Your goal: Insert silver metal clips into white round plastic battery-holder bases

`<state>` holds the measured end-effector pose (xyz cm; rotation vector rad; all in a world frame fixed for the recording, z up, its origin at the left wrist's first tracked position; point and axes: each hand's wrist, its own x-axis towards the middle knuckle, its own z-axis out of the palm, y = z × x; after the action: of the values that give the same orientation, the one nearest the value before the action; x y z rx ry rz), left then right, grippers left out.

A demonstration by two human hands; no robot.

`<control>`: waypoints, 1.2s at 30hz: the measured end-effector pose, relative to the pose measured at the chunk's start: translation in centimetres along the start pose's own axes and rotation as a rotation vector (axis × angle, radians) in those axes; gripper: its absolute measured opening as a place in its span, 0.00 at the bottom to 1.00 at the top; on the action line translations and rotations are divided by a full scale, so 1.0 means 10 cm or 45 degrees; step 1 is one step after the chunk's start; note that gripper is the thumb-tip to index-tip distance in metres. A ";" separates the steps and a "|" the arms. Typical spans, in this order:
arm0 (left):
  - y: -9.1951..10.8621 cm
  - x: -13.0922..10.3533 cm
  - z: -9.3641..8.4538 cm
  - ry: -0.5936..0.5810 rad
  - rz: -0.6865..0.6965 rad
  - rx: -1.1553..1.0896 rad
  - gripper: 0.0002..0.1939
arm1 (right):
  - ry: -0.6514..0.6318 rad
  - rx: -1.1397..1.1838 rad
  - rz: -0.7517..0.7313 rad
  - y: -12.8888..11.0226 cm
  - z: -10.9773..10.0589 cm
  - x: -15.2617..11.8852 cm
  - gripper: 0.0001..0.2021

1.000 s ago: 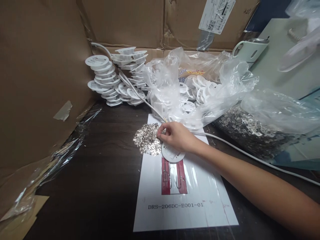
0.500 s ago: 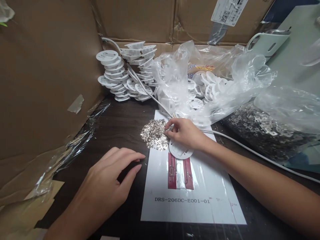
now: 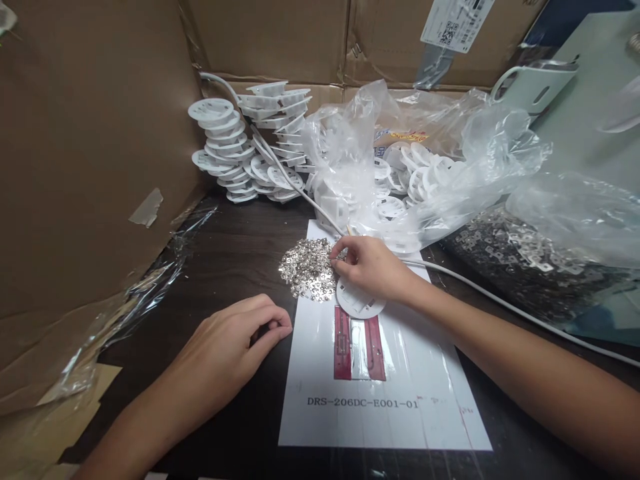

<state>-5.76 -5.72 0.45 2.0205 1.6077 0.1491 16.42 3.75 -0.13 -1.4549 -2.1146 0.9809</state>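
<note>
My right hand (image 3: 367,267) reaches over a white round plastic disc (image 3: 357,301), its thumb and forefinger pinched at the right edge of a pile of small shiny metal pieces (image 3: 307,268). Whatever lies between those fingertips is too small to make out. Part of the disc is hidden under this hand. At the left edge of the white printed sheet (image 3: 345,427), my left hand (image 3: 245,340) has its thumb and fingertips pressed together. I cannot make out anything between them.
Stacked white discs (image 3: 220,143) stand at the back left. A clear plastic bag (image 3: 345,160) with more discs lies behind the sheet. To the right are a bag of metal pieces (image 3: 530,260) and a grey cable (image 3: 480,283). Cardboard (image 3: 90,147) walls the left side.
My left thumb and fingers have closed from a gap into a pinch. The right hand has stayed at the metal pile with almost no movement.
</note>
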 end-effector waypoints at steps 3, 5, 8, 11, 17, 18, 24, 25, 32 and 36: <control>-0.03 0.05 -0.07 0.137 -0.020 0.001 0.15 | -0.026 0.006 0.019 -0.01 -0.01 0.00 0.06; -0.07 0.14 -0.17 0.294 -0.068 0.042 0.14 | -0.038 -0.017 0.029 -0.02 -0.02 0.00 0.07; -0.11 0.38 -0.39 0.444 -0.146 0.226 0.11 | -0.031 -0.024 0.032 -0.02 -0.03 0.00 0.07; -0.11 0.63 -0.59 0.475 -0.297 0.427 0.12 | -0.007 -0.026 0.016 -0.01 -0.03 0.00 0.07; -0.06 0.92 -0.66 0.565 -0.306 0.413 0.15 | -0.009 0.015 0.018 0.00 -0.01 0.00 0.06; -0.05 0.95 -0.64 0.624 -0.265 0.370 0.14 | 0.000 0.014 0.014 0.00 0.00 0.01 0.06; -0.01 0.97 -0.41 0.802 0.015 0.196 0.11 | 0.067 0.011 -0.059 0.05 0.04 0.03 0.07; 0.00 0.95 -0.37 0.799 0.070 0.184 0.11 | 0.081 0.024 -0.065 0.06 0.04 0.03 0.07; 0.16 0.80 -0.15 0.687 0.391 -0.014 0.11 | 0.205 0.337 -0.078 0.08 0.06 0.03 0.08; 0.23 0.76 -0.09 0.582 0.426 -0.158 0.12 | 0.284 0.667 -0.148 0.07 0.09 0.04 0.10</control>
<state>-2.02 1.33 0.42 2.2493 1.4454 0.8668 16.13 3.94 -1.32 -1.1064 -1.6029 1.1553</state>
